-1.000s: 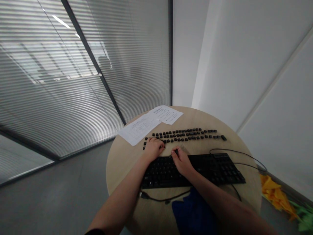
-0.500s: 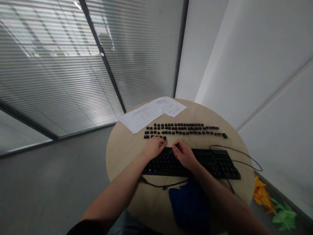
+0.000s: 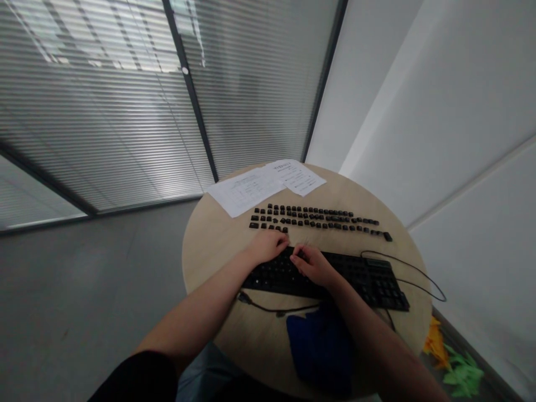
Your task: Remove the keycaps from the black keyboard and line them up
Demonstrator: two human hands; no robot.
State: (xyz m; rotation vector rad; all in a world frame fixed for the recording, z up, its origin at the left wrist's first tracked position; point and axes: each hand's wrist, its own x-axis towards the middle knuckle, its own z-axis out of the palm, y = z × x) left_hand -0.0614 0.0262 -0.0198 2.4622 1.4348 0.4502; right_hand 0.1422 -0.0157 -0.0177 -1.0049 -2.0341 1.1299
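1. On the upper left part of the black keyboard (image 3: 335, 273), the left hand (image 3: 270, 245) lies palm down, its fingers loosely curled at the board's far edge; whether it grips anything cannot be told.
2. The right hand (image 3: 312, 263) rests just beside it on the key field, fingers bent down toward the keys. Its fingertips look drawn together, but whether they pinch a keycap is too small to tell.
3. The two hands sit close together, nearly touching, with both bare forearms reaching in from the near edge of the round wooden desk (image 3: 205, 245).
4. The keyboard lies across the middle of the desk, its length running left to right, with its number pad at the right end.
5. Just beyond the keyboard, loose black keycaps (image 3: 314, 218) lie in rows on the desk top, with one single cap set apart at the right end of the rows.
6. A dark cable (image 3: 272, 308) curls along the near side of the keyboard, and another loops off past its right end.
7. A blue cloth (image 3: 320, 346) lies at the near edge of the desk, under the right forearm.
8. Two printed paper sheets (image 3: 251, 190) lie at the far side of the desk, one overlapping the other.
9. Behind the desk stands a glass wall with slatted blinds (image 3: 104, 111).
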